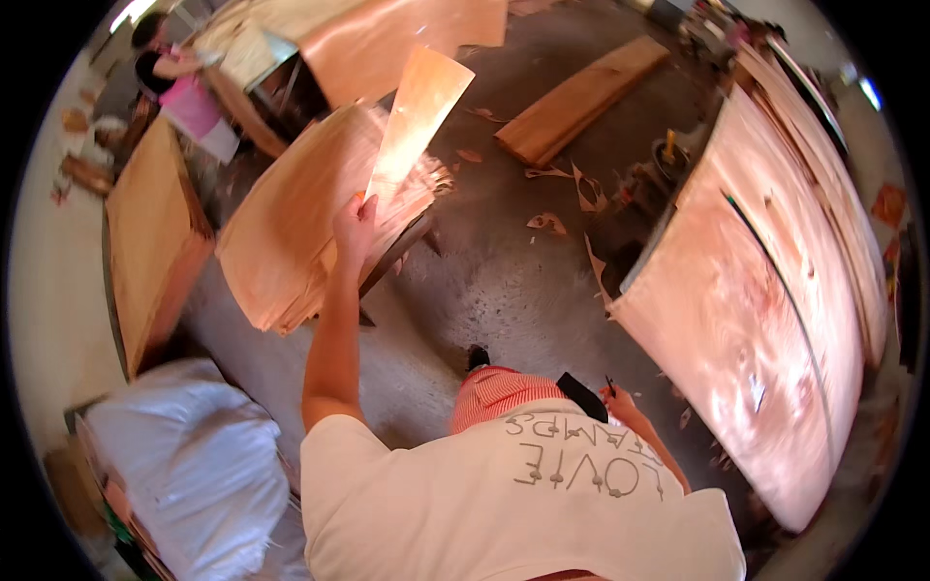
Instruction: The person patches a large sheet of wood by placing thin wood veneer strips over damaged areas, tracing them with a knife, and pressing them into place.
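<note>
Nearest the camera: right hand (620,397) low at the hip, fingers curled around a small dark tool, probably a blade or pen; too small to tell which. Left hand (354,225) raised on an outstretched arm, pinching the lower end of a thin veneer strip (418,114), which stands up and tilts away to the right. The strip hangs directly above a loose stack of veneer sheets (300,218) resting on a low dark stand. Judgement: the step in hand looks like laying this strip onto that stack; to do it well, lower it flat with its long edge parallel to the sheets beneath, support it near the middle so the brittle leaf does not snap, and release only once it rests. To the right, a large veneer sheet (765,320) spread on a table. Left, a flat board pile (150,242) and a white sack (184,455). Farther off, a plank (581,97) on the concrete floor (504,281), with scraps scattered around.
</note>
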### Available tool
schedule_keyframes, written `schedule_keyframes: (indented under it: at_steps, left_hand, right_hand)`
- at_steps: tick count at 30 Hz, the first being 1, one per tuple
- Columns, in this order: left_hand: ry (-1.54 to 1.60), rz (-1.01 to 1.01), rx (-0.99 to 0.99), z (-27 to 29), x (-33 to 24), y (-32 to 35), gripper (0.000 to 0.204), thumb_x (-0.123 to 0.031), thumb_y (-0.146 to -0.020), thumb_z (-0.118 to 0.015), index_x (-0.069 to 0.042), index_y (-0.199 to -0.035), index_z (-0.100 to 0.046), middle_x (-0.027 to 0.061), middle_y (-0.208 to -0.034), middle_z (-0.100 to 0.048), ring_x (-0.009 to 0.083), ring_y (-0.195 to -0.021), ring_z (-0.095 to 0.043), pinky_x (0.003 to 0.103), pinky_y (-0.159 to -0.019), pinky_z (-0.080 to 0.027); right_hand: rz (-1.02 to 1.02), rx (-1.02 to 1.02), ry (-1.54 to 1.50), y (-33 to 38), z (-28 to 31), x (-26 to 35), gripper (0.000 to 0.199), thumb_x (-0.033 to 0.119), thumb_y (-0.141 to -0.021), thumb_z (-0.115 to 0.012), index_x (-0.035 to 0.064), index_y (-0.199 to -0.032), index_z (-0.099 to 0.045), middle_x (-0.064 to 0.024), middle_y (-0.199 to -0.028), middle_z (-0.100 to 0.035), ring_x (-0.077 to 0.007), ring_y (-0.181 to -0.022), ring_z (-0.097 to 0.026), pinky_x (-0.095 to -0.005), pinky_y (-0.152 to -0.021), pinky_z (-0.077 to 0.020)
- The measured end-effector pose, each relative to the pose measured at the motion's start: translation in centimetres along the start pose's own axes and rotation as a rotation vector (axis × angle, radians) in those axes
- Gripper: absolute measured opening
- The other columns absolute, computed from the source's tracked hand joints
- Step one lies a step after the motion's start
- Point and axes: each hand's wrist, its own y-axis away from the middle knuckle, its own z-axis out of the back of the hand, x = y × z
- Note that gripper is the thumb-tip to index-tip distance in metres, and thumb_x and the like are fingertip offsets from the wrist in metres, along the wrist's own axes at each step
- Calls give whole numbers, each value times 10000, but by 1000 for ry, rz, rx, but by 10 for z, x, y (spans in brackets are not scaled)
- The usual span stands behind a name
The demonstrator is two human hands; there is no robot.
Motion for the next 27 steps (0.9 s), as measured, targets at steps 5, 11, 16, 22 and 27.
schedule_keyframes:
  at_steps: [5,11,16,22,27]
  left_hand:
    - [530,-104,195,-61,-91,55,196,-126,-910,-533,32,-1001,-605,-4,-814,-610,50,-746,-503,231,-691,-431]
    - [214,-303,130,-137,-186,127,176,-92,-897,-517,47,-967,-598,83,-827,-646,108,-753,-551,274,-697,-453]
    - [82,-500,48,-218,-206,152,182,-63,-858,-486,23,-958,-610,100,-804,-649,142,-737,-566,300,-679,-462]
    - [150,-247,100,-311,-261,186,304,-42,-873,-458,56,-1149,-538,182,-1039,-633,231,-937,-605,320,-840,-458]
    - [145,-429,-5,-415,-349,206,319,-50,-878,-433,55,-1163,-530,226,-1106,-594,307,-1027,-577,349,-899,-434]
  right_hand:
    - [83,-143,-137,49,16,-69,183,187,-894,-516,56,-980,-612,-42,-728,-620,-134,-600,-532,-281,-585,-444]
    - [-216,-230,-211,140,5,-237,303,297,-887,-500,23,-975,-597,-134,-801,-670,-227,-731,-663,-351,-683,-493]
    - [-317,-426,-463,230,-18,-364,209,219,-855,-538,20,-899,-583,-103,-724,-648,-198,-643,-632,-339,-595,-481]
    - [-530,-638,-652,279,-26,-444,137,182,-840,-548,47,-828,-531,-83,-675,-621,-174,-600,-611,-318,-522,-447]
    - [-615,-751,-939,285,-44,-491,117,163,-838,-560,51,-841,-525,-81,-708,-612,-171,-597,-615,-294,-489,-434]
